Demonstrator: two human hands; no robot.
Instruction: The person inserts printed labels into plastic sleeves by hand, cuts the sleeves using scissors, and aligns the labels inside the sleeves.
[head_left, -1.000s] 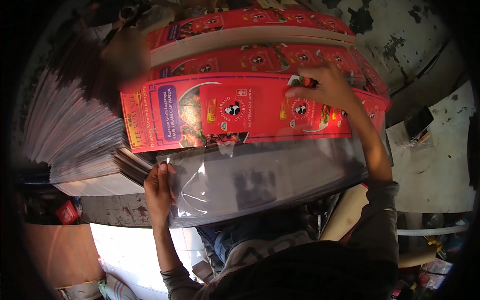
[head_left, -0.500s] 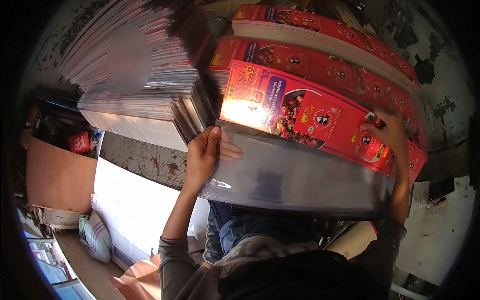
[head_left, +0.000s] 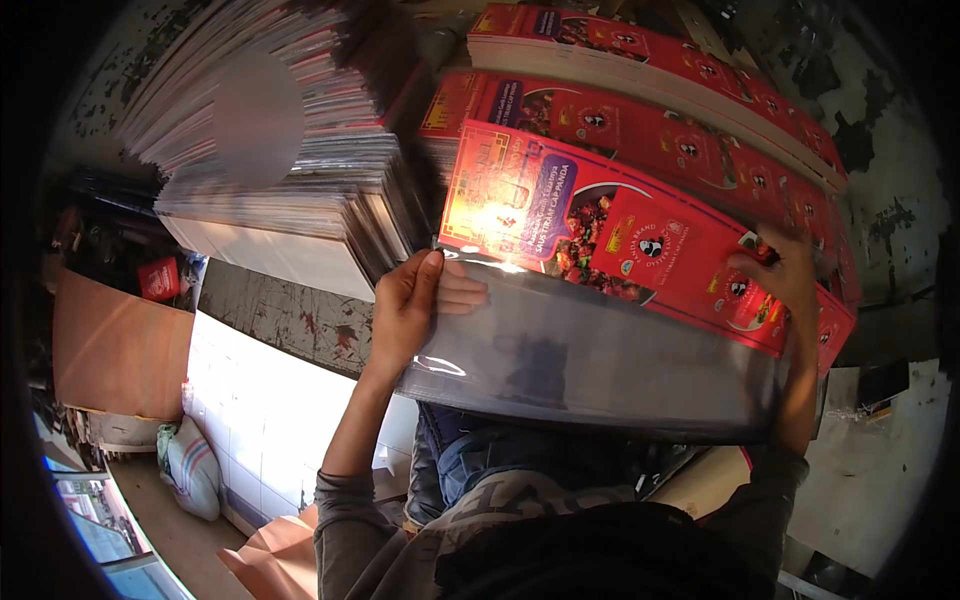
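Note:
My left hand (head_left: 408, 305) pinches the left edge of a clear plastic sleeve (head_left: 600, 350), thumb on top, with its fingers showing through the film. A red printed sheet (head_left: 690, 265) with food pictures and panda logos lies slantwise along the sleeve's upper part; its lower edge meets the plastic. At the sheet's right end, my right hand (head_left: 790, 270) grips it, thumb on the printed face and the other fingers partly hidden. Glare covers the sheet's left end.
Behind the sheet lie two stacks of similar red prints, a nearer stack (head_left: 640, 120) and a farther stack (head_left: 650, 45). A tall fanned pile of sleeved sheets (head_left: 270, 235) stands at the left on a worn table (head_left: 290, 315). A white sack (head_left: 193, 468) rests on the floor.
The red sheet and my right hand have shifted very slightly right and down. My left hand stays almost in place on the sleeve edge.

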